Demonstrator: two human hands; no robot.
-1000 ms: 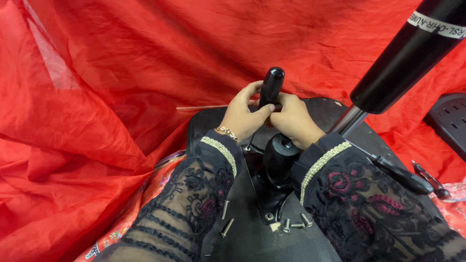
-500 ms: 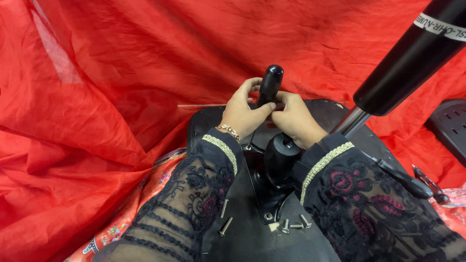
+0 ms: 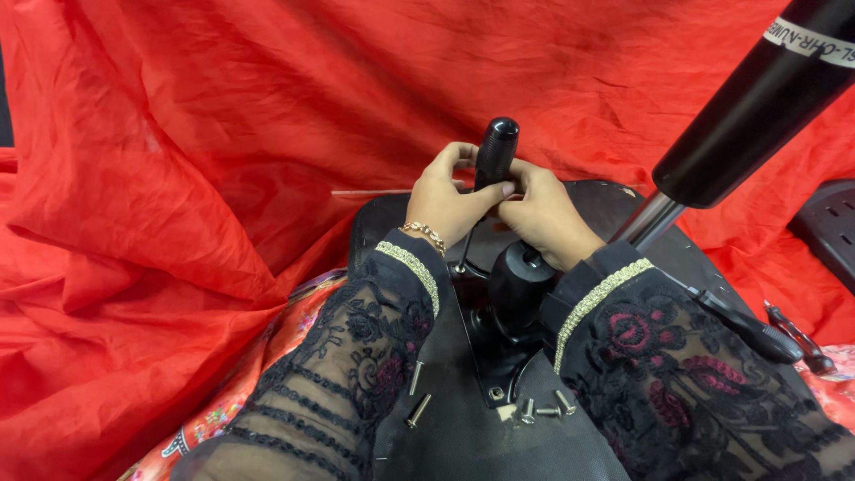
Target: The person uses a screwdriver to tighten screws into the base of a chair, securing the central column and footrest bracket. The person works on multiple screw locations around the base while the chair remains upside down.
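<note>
While the left hand (image 3: pixel 443 200) curls its fingers around the black screwdriver handle (image 3: pixel 495 151), the right hand (image 3: pixel 545 214) pinches the same handle low down, thumbs touching. The tool stands upright over the black chair mechanism (image 3: pixel 517 289) on the seat underside (image 3: pixel 463 428). 5 loose screws (image 3: pixel 541 411) lie nearby on it, red cloth (image 3: pixel 223 134) all around.

Crumpled red cloth (image 3: pixel 223 178) covers whole backdrop and floor; even light, soft shadows in folds.
</note>
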